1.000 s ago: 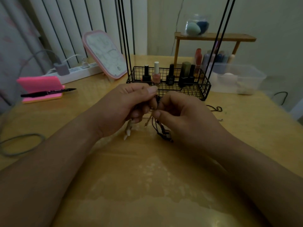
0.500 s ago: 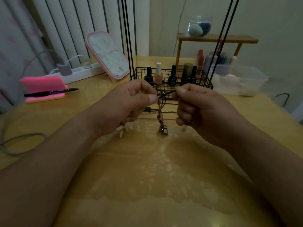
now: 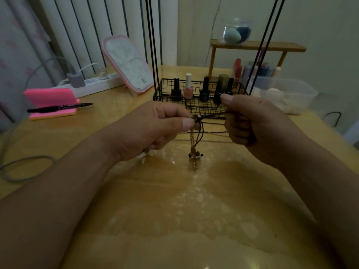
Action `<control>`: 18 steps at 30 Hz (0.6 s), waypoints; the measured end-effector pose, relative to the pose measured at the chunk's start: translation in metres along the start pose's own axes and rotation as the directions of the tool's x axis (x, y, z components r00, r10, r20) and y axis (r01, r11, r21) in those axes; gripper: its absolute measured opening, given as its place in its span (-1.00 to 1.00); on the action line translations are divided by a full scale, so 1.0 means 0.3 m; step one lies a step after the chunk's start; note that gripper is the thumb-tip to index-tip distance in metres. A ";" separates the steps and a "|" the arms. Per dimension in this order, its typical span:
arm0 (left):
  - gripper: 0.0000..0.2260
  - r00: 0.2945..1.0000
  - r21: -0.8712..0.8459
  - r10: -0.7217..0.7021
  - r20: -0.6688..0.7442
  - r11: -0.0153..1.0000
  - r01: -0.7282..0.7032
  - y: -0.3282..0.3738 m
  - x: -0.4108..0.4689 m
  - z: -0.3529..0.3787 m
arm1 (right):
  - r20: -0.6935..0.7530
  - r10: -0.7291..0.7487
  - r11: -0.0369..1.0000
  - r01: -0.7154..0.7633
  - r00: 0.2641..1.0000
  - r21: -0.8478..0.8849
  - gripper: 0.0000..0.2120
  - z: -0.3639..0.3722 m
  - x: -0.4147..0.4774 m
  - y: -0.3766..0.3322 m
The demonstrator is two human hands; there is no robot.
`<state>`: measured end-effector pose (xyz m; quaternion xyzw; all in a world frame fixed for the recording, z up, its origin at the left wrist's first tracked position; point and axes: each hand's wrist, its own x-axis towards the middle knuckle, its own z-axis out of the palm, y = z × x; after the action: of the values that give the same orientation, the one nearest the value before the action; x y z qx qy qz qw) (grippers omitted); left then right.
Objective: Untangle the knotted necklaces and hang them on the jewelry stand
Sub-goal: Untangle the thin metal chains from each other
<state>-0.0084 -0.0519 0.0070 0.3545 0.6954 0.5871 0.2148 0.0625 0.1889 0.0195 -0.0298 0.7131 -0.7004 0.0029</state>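
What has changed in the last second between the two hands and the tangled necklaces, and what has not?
The right hand has drawn away to the right, pulling the necklaces taut between the hands. The left hand still pinches them at the knot, and the pendants still hang below it.

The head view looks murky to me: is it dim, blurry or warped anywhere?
Head view: dim, yellowish light overall; head view: pale glare blotches on the table below the necklaces; head view: wide-angle distortion makes the jewelry stand rods lean and stretches the forearms near the edges; head view: the wooden shelf behind looks soft.
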 end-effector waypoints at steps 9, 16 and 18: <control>-0.88 0.996 -0.067 -0.003 -0.084 0.998 -0.002 -0.008 0.012 -0.002 | 0.272 0.098 0.876 0.047 0.957 -0.479 -0.89 0.033 -0.034 -0.020; -0.87 0.998 0.048 0.043 -0.042 0.998 -0.041 -0.007 0.011 0.011 | 0.167 -0.058 0.936 0.112 0.984 -0.335 -0.82 0.076 -0.025 0.012; -0.87 0.997 0.109 0.054 -0.047 0.993 -0.049 -0.007 0.010 0.016 | 0.163 -0.047 0.936 0.101 0.986 -0.338 -0.85 0.077 -0.023 0.016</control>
<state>-0.0075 -0.0466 0.0043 0.3686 0.7219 0.5626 0.1625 0.0704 0.1662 0.0141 -0.1101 0.8209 -0.5598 0.0258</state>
